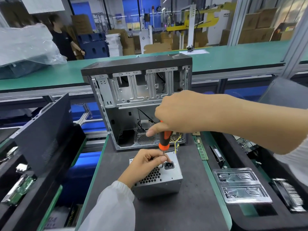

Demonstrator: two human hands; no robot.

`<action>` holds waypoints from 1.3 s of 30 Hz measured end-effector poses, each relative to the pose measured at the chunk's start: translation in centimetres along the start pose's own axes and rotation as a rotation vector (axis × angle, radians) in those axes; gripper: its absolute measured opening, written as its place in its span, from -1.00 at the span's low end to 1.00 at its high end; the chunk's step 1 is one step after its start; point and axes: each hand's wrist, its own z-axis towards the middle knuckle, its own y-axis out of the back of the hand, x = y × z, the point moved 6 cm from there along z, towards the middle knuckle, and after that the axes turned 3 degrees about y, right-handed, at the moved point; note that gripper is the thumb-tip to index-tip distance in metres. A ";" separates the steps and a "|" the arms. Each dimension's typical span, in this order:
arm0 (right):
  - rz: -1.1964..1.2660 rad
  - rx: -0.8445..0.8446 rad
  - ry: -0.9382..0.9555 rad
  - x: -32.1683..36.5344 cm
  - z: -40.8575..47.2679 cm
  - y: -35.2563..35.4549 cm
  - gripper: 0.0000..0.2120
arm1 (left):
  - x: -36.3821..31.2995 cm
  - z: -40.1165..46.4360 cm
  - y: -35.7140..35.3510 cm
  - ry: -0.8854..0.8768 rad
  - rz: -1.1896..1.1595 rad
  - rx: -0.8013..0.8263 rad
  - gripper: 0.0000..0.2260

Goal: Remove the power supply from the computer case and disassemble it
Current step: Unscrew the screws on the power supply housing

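**Power supply out of the case, screwdriver set to its socket face**

The power supply [158, 177] sits on the dark mat [191, 205] with its vented, socket-bearing face turned up, which puts the fasteners on that face within reach from above. A screwdriver [164, 140] with an orange and black handle stands almost upright over it, tip down just beside the black mains socket [169, 165]; whether the tip is seated in a screw cannot be made out. The left hand [146, 161] rests on the power supply and pinches the screwdriver's shaft low down, probably to steady the tip. The right hand [180, 112] is curled round the top of the handle, placed to press down and twist.

Just behind the power supply stands the opened computer case [138, 90], its yellow wires [177, 144] trailing toward the unit. To the right of the power supply lies a clear plastic tray [241, 185]; to its left leans a dark side panel [45, 130].
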 end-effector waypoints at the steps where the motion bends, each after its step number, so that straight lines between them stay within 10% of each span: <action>1: 0.023 0.019 0.006 0.1 0.0 -0.1 -0.47 | 0.1 0.0 0.0 0.004 -0.002 -0.003 -0.85; 4: 0.154 0.113 0.125 0.3 0.1 -0.5 -0.85 | 0.1 0.0 -0.2 0.021 -0.005 0.009 -0.85; 11: 0.249 0.102 -0.093 -0.9 -0.3 0.1 -0.25 | -0.3 -0.1 -0.4 0.035 -0.003 0.032 -0.84; 19: 0.175 0.130 0.108 0.1 -0.3 0.2 -0.87 | 0.1 0.1 -0.3 0.031 -0.009 0.017 -0.85; 27: 0.130 -0.015 -0.118 0.0 -0.1 0.9 -0.37 | 0.5 0.2 -0.3 0.014 -0.031 0.018 -0.84; 33: 0.126 0.061 0.036 0.6 0.1 0.6 -0.88 | 0.3 0.1 -0.2 0.024 -0.015 -0.002 -0.82; 39: 0.155 -0.057 -0.050 0.4 0.1 1.1 -0.50 | 0.0 0.1 -0.3 0.035 -0.044 -0.009 -0.70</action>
